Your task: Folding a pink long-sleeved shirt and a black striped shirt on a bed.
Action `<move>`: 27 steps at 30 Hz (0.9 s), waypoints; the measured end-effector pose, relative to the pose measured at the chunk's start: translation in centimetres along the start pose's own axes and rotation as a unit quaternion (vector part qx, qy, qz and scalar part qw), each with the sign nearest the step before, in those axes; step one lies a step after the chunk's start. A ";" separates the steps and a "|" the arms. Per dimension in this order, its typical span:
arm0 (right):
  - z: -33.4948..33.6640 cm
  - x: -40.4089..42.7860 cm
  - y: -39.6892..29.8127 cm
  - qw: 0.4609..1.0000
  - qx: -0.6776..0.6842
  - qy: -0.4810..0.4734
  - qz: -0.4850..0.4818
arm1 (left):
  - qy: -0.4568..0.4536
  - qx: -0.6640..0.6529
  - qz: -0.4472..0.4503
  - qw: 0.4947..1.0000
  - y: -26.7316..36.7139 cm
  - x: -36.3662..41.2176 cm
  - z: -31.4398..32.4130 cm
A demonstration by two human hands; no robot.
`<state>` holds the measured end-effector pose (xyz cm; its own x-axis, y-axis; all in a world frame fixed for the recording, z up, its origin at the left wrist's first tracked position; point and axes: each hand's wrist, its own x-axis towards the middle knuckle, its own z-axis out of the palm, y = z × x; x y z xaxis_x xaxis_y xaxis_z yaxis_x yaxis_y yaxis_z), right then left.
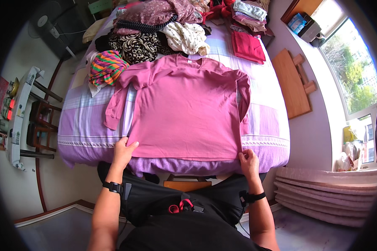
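Observation:
A pink long-sleeved top (pixel 185 113) lies spread on a bed with a purple and white checked cover (pixel 267 116), its neckline at the far side and its hem towards me. My left hand (pixel 124 152) pinches the left corner of the hem. At the right corner, my right hand (pixel 249 161) holds the hem between thumb and fingers. The left sleeve is bent down beside the body of the top; the right sleeve hangs down along its side, partly hidden by the fabric.
Beyond the top lie a striped colourful garment (pixel 108 67), a black-and-cream patterned garment (pixel 135 47), a white printed garment (pixel 188 37) and a folded red garment (pixel 247 47). A folded stack (pixel 249 12) stands behind. A wooden board (pixel 290 84) is at the right wall.

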<state>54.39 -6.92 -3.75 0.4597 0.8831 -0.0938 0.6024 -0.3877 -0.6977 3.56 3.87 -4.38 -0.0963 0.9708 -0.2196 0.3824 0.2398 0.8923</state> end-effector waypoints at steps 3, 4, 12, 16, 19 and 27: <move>-0.2 -0.4 -0.5 0.999 -0.043 0.025 -0.022 | 0.004 0.028 -0.010 1.000 0.8 -0.7 -0.2; -0.5 -0.5 -0.8 1.000 -0.009 0.004 -0.015 | 0.009 -0.014 -0.031 0.999 1.1 -1.0 -0.6; -0.4 -3.2 3.0 0.993 0.001 -0.117 -0.005 | -0.047 0.073 -0.035 0.996 -0.5 -2.4 -2.8; -0.8 -3.9 3.5 0.986 -0.064 -0.151 -0.002 | -0.062 0.130 -0.021 0.989 0.9 -3.8 -3.2; -2.5 -3.7 2.1 0.964 -0.093 -0.250 0.002 | -0.077 0.202 -0.055 0.975 -0.7 -4.7 -3.7; -4.0 -1.7 -1.5 0.888 -0.288 -0.357 -0.027 | -0.118 0.298 -0.119 0.940 2.4 -4.8 -3.6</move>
<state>55.26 -8.86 0.30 0.0123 0.7675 -0.6409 0.9396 -0.2282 -0.2553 1.69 -0.25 0.27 -0.0649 0.8463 -0.5288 0.8289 0.3408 0.4437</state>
